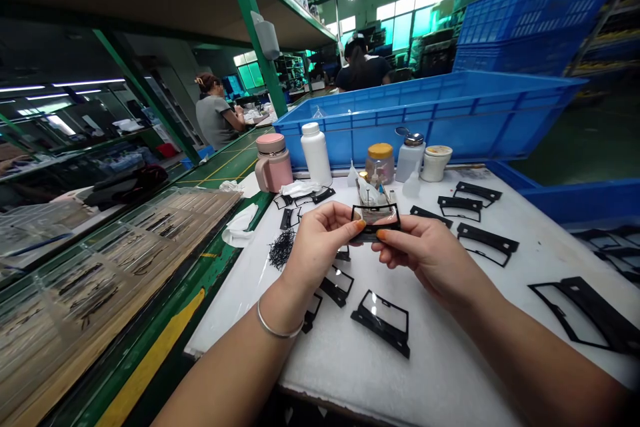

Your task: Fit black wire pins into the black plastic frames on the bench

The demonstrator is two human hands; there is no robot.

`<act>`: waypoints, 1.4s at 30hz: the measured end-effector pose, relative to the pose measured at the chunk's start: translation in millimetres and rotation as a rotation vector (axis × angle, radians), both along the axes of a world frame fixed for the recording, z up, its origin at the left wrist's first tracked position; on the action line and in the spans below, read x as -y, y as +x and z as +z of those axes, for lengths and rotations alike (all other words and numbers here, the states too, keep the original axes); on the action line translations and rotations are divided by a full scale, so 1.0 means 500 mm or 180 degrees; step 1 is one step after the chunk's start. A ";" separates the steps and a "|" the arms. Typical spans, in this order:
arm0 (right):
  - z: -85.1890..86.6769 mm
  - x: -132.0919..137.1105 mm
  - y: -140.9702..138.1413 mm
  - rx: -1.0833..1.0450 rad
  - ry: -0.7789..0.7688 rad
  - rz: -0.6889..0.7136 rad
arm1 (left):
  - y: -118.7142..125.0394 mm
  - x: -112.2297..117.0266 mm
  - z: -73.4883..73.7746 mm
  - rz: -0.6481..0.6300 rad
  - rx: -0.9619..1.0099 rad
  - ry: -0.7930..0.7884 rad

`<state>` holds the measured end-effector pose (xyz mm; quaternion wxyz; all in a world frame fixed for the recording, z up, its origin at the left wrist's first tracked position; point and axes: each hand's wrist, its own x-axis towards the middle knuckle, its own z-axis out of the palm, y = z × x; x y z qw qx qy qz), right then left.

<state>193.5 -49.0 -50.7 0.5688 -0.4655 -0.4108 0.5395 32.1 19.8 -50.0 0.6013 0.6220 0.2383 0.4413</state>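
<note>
The left forearm and right forearm extend from the near edge. The left hand and right hand jointly pinch a black frame above the white desk. Further frames lie around it. A pink mug and white bottle stand rearward, before a blue crate. Beyond: two people and lit windows.

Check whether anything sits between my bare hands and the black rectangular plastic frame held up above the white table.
Nothing visible does: the bare left hand and bare right hand both pinch the black rectangular plastic frame directly, from opposite sides.
</note>
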 end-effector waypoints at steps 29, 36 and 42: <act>0.004 0.000 0.004 -0.0110 -0.0024 -0.0083 | -0.001 -0.009 0.002 -0.0103 0.0077 -0.0573; -0.002 -0.005 0.006 -0.0009 0.0108 -0.0159 | -0.004 -0.006 0.008 -0.0358 -0.0160 -0.0600; -0.004 -0.003 0.005 0.0172 0.0221 -0.0152 | -0.003 0.002 0.011 -0.0381 -0.0395 -0.0344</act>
